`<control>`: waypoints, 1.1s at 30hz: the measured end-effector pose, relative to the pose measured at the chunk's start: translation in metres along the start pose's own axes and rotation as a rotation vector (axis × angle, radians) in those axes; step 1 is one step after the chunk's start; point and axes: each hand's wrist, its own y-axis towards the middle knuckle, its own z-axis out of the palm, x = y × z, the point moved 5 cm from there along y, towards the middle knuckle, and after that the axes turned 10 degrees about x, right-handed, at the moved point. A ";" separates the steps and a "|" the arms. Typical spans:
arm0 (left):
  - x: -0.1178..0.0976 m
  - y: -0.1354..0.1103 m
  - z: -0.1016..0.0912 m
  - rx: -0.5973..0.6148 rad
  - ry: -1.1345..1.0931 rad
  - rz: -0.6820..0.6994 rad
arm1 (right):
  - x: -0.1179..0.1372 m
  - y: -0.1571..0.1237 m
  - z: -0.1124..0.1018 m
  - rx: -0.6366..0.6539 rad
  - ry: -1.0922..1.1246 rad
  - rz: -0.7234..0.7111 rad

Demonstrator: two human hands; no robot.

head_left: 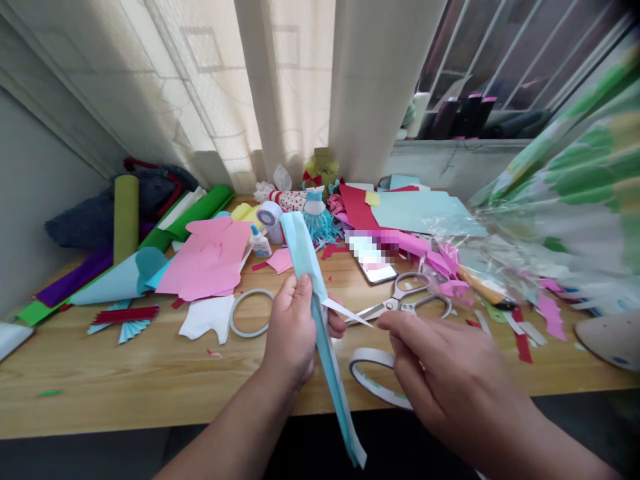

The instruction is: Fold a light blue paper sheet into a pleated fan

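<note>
The right hand (453, 367) partly hides the white tape roll (371, 357).

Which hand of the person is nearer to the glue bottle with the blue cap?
Left. The left hand, holding light-blue paper, is on the near side of the glue bottle, slightly to its right. The right hand is nearer the camera and much farther right.

1) Daylight, soft, through pale curtain (295, 87) behind bench (110, 393)
2) Phone (379, 271): screen glaring white, upper part pixelated
3) Floral curtain (575, 147), right edge: stretched by wide lens, soft in detail
4) Upper right corner: darkened
5) Beneath bench front: deep shade
</note>
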 end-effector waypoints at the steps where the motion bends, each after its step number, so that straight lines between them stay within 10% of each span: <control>1: 0.000 0.000 0.000 0.000 -0.006 0.001 | 0.001 0.000 -0.001 -0.001 0.005 -0.012; 9: 0.000 -0.007 0.001 0.082 0.047 0.024 | -0.007 0.009 -0.011 -0.093 0.127 0.015; 17: 0.003 -0.022 0.014 0.429 0.008 -0.074 | -0.012 0.030 -0.024 -0.120 0.071 0.047; 33: 0.002 -0.027 0.013 0.454 0.255 -0.032 | -0.005 0.054 -0.031 -0.019 -0.112 0.039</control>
